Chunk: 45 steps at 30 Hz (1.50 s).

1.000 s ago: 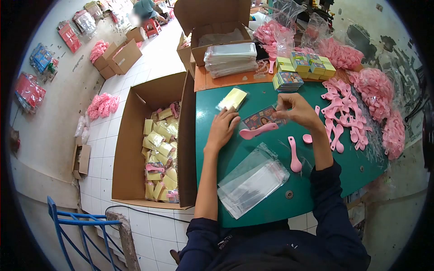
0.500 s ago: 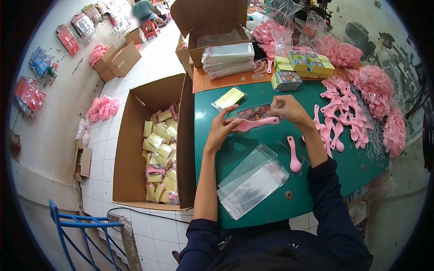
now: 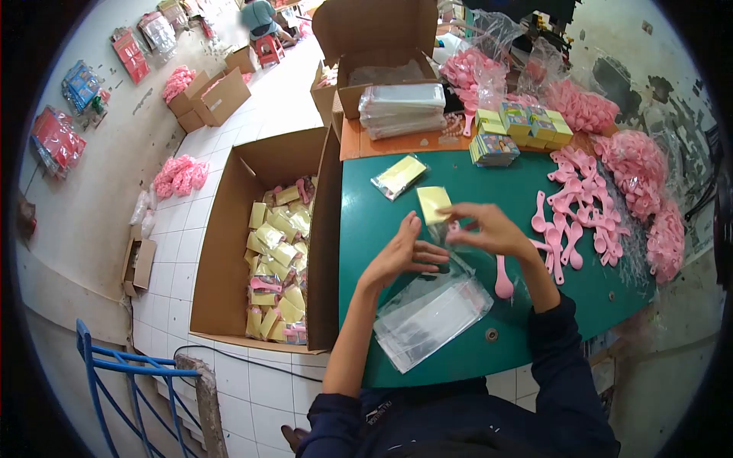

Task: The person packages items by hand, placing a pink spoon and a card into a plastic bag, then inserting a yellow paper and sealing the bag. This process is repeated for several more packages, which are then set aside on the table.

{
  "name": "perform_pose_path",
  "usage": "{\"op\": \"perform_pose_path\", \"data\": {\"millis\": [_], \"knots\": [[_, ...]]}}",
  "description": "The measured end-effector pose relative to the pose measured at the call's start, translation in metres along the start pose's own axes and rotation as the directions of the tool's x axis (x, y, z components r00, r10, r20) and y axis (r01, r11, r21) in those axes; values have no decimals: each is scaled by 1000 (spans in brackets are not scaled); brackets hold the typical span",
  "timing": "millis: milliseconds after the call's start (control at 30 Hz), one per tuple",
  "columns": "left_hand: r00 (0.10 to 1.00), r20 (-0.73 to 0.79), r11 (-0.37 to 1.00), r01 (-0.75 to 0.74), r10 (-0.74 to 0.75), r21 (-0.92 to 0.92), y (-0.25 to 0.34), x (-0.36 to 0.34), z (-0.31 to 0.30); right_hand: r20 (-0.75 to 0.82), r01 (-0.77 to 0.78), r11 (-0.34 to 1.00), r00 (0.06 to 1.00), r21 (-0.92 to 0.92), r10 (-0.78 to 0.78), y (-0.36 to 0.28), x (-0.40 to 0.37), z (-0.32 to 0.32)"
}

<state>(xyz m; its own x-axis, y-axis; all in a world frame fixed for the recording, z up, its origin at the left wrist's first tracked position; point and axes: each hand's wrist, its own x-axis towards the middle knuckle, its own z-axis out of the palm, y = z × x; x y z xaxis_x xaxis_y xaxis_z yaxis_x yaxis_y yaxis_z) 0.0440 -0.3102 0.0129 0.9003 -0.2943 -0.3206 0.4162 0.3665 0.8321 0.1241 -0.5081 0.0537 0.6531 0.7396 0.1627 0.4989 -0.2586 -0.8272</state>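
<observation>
My right hand (image 3: 481, 227) pinches a clear packet with a yellow card (image 3: 434, 203) showing at its top; a bit of pink shows near the fingers. Beside it, my left hand (image 3: 408, 250) has its fingers apart and holds nothing. Below both hands lies a fanned stack of clear plastic bags (image 3: 435, 313) on the green table (image 3: 374, 217). One pink spoon (image 3: 503, 282) rests to the right of the bags, its upper part behind my right wrist. A finished-looking packet with a yellow card (image 3: 401, 175) lies flat above my left hand.
Left of the table, a large cardboard box (image 3: 221, 252) holds many packets. Loose pink spoons (image 3: 573, 206) are heaped at the right. Card stacks (image 3: 493, 149), more clear bags (image 3: 401, 107) and an open box (image 3: 382, 23) stand at the back. A seated person (image 3: 262, 19) is far off.
The packet has turned from its pink spoon and picture side to its yellow side. My left hand has let go of it and opened. The view has shifted slightly.
</observation>
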Motion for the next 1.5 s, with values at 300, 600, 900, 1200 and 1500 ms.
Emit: {"op": "perform_pose_path", "data": {"millis": [300,600,900,1200,1500], "knots": [[976,-165,892,-54,142,450,-23,-19,20,-41,135,958,988,-253,-150,10,-32,37],[932,-263,784,-33,248,620,-27,-17,19,84,154,905,988,-398,-131,33,-36,48],[941,-268,833,-25,206,553,-24,-18,16,135,173,909,982,-379,-131,28,-35,50],[920,-259,779,-75,295,622,-31,-16,15,76,178,911,984,-373,-161,34,-30,57],[912,-278,793,-78,302,604,-29,-17,18,93,216,845,976,-490,-195,34,-33,55]]}}
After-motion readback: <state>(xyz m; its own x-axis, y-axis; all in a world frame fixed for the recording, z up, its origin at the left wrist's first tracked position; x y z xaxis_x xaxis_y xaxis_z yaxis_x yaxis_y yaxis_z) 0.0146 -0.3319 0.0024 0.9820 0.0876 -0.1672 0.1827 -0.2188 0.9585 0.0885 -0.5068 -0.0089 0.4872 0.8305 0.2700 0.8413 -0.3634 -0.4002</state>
